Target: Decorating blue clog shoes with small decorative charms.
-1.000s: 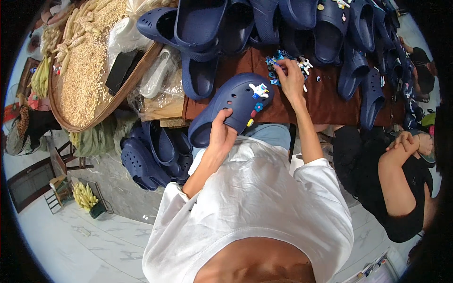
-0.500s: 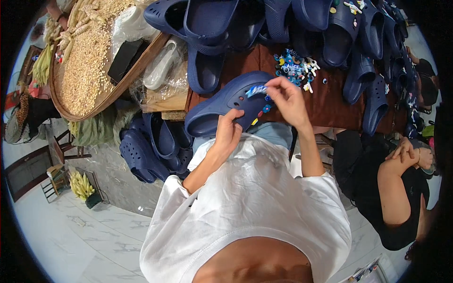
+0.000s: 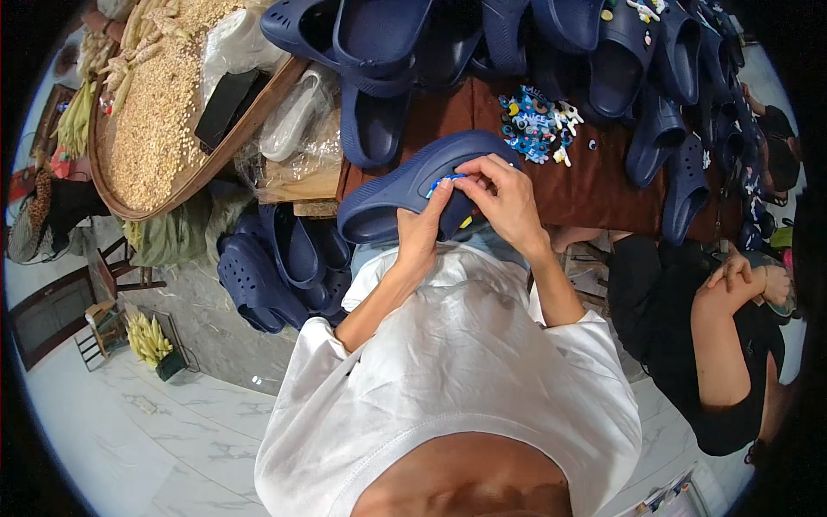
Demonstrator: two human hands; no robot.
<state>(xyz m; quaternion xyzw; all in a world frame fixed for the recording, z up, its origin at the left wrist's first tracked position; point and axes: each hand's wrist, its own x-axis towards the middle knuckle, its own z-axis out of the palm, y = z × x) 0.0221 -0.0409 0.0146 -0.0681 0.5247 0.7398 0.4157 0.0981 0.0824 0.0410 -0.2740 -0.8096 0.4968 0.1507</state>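
A navy blue clog [image 3: 375, 202] lies tilted over my lap at the table edge, its toe pointing right. My left hand [image 3: 420, 233] grips its near side, the thumb up against a blue-and-white shoe charm [image 3: 438, 184]. That charm sits on the perforated upper, pinched by the fingers of my right hand [image 3: 504, 202]. Whether its stem is inside a hole is hidden by my fingers. A yellow charm [image 3: 466, 222] shows on the clog below my right hand; other charms there are covered. Beyond the clog, a pile of small colourful charms [image 3: 534, 125] rests on the brown table.
More navy clogs [image 3: 379, 121] crowd the table's back and right side [image 3: 685, 189]; others [image 3: 258, 276] hang low at left. A round tray of grain [image 3: 164, 129] holds a black phone-like slab [image 3: 231, 108]. Another person [image 3: 724, 345] sits at right.
My right hand has brought the charm down onto the clog's upper, where before it held it slightly above. My left thumb has moved up to meet it.
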